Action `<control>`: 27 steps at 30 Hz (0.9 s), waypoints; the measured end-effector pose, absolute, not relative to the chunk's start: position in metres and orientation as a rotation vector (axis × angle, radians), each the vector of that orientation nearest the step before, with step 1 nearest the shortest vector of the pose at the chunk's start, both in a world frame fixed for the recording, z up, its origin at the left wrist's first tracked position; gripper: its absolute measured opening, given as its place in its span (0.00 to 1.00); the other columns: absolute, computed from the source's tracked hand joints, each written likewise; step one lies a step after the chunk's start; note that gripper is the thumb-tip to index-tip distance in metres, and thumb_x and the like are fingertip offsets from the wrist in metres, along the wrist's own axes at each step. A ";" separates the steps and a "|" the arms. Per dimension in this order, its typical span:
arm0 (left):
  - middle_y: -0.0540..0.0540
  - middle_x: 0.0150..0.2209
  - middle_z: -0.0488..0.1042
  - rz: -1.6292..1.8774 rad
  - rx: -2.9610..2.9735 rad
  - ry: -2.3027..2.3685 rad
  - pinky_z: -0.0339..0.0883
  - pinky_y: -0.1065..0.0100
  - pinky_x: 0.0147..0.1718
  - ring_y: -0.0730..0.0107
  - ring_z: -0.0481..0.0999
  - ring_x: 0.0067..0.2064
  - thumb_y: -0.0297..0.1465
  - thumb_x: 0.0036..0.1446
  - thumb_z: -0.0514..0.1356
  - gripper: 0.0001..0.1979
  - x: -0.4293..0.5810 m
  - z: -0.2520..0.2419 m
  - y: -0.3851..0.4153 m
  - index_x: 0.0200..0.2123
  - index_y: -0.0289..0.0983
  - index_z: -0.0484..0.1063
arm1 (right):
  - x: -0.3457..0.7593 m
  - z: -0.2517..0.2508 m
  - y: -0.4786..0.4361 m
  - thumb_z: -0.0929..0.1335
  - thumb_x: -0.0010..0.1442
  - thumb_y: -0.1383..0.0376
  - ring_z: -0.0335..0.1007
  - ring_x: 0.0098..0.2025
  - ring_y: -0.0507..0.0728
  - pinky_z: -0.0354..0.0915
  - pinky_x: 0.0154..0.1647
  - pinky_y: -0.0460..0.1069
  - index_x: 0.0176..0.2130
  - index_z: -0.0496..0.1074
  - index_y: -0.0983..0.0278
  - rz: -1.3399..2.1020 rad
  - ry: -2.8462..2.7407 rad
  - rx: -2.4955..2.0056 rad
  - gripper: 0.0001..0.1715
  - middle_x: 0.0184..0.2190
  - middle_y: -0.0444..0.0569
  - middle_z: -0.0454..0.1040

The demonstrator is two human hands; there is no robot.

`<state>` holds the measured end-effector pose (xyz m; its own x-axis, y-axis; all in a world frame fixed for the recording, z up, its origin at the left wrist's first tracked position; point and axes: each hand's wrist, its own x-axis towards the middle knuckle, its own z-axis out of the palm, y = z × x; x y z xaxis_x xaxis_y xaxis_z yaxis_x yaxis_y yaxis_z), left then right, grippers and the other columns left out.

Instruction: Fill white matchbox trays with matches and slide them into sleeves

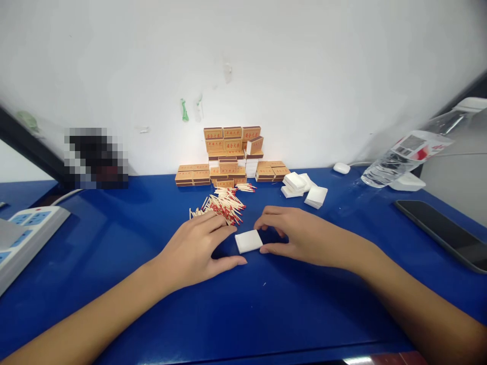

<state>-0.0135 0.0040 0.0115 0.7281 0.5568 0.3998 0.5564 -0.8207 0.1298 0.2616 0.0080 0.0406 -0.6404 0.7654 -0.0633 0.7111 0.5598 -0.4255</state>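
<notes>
A small white matchbox tray (248,241) lies flat on the blue table, a plain white face upward. My right hand (300,233) has its thumb and forefinger at the two corners of the tray's right end, pinching it lightly. On the other side my left hand (200,246) is open, thumb and fingers apart, close to the tray's left end. Just beyond my left fingers spreads a heap of red-tipped matches (224,205). Behind it, brown-and-yellow matchboxes (233,144) are stacked against the wall. Several more white trays (294,182) are piled at the back right.
A clear plastic bottle (403,154) leans at the right, beyond a dark phone (445,230). At the back stands a small white case (341,168). A power strip (36,228) lies at the left, near a blurred-out dark object (97,159). The white wall (304,76) bounds the blue table (213,324).
</notes>
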 end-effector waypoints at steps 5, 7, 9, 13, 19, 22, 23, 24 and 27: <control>0.44 0.38 0.75 0.613 2.864 0.956 0.71 0.59 0.38 0.59 0.76 0.41 0.45 0.67 0.65 0.17 -0.013 0.009 0.004 0.45 0.37 0.81 | 0.260 0.046 0.010 0.75 0.63 0.50 0.72 0.39 0.56 0.64 0.38 0.51 0.50 0.78 0.59 0.733 -2.600 -1.216 0.21 0.43 0.48 0.78; 0.45 0.38 0.75 0.609 2.840 0.950 0.70 0.60 0.37 0.59 0.75 0.40 0.45 0.66 0.65 0.16 -0.013 0.009 0.004 0.44 0.37 0.81 | 0.263 0.049 0.021 0.73 0.64 0.49 0.72 0.36 0.56 0.63 0.37 0.51 0.48 0.79 0.60 0.710 -2.511 -1.266 0.20 0.39 0.48 0.80; 0.45 0.38 0.75 0.604 2.822 0.943 0.71 0.59 0.37 0.59 0.75 0.40 0.46 0.65 0.66 0.18 -0.013 0.009 0.004 0.44 0.37 0.81 | 0.265 0.049 0.040 0.70 0.68 0.51 0.70 0.33 0.55 0.62 0.35 0.51 0.43 0.80 0.60 0.629 -2.417 -1.349 0.17 0.34 0.47 0.79; 0.45 0.37 0.75 0.592 2.815 0.931 0.71 0.59 0.38 0.59 0.75 0.40 0.49 0.65 0.65 0.21 -0.015 0.007 0.005 0.45 0.37 0.81 | 0.257 0.043 0.088 0.69 0.66 0.60 0.66 0.29 0.53 0.59 0.33 0.50 0.46 0.79 0.63 0.380 -2.387 -1.459 0.13 0.30 0.46 0.77; 0.44 0.37 0.75 0.610 2.859 0.903 0.70 0.59 0.37 0.59 0.75 0.40 0.53 0.65 0.63 0.25 -0.018 0.004 0.008 0.45 0.35 0.81 | 0.236 0.034 0.127 0.72 0.61 0.60 0.66 0.30 0.55 0.56 0.33 0.51 0.38 0.79 0.65 0.333 -2.483 -1.479 0.10 0.27 0.47 0.74; 0.44 0.37 0.75 0.619 2.885 0.881 0.70 0.58 0.37 0.58 0.75 0.40 0.52 0.66 0.63 0.25 -0.018 0.004 0.008 0.45 0.35 0.80 | 0.236 0.032 0.129 0.71 0.63 0.59 0.66 0.30 0.54 0.55 0.33 0.50 0.39 0.79 0.65 0.324 -2.497 -1.484 0.12 0.27 0.47 0.74; 0.44 0.37 0.75 0.624 2.895 0.874 0.70 0.58 0.37 0.58 0.75 0.40 0.52 0.66 0.63 0.25 -0.018 0.004 0.008 0.45 0.34 0.80 | 0.237 0.031 0.128 0.71 0.63 0.58 0.65 0.30 0.54 0.55 0.33 0.50 0.40 0.79 0.65 0.324 -2.501 -1.489 0.12 0.27 0.47 0.74; 0.44 0.37 0.75 0.627 2.903 0.869 0.70 0.58 0.37 0.58 0.75 0.40 0.52 0.66 0.63 0.25 -0.018 0.004 0.008 0.45 0.34 0.80 | 0.238 0.032 0.127 0.71 0.63 0.58 0.65 0.29 0.54 0.55 0.32 0.50 0.40 0.79 0.65 0.328 -2.506 -1.497 0.12 0.27 0.46 0.74; 0.44 0.37 0.76 0.624 2.915 0.871 0.71 0.58 0.37 0.58 0.75 0.40 0.52 0.66 0.63 0.25 -0.018 0.003 0.008 0.45 0.34 0.80 | 0.243 0.035 0.122 0.72 0.61 0.58 0.64 0.28 0.53 0.55 0.31 0.50 0.38 0.79 0.64 0.363 -2.528 -1.538 0.12 0.26 0.45 0.73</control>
<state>-0.0181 0.0075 0.0035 0.7621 0.5333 0.3672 0.5189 -0.8422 0.1463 0.2427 0.1218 0.0351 -0.4579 0.8889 0.0104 0.8500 0.4413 -0.2878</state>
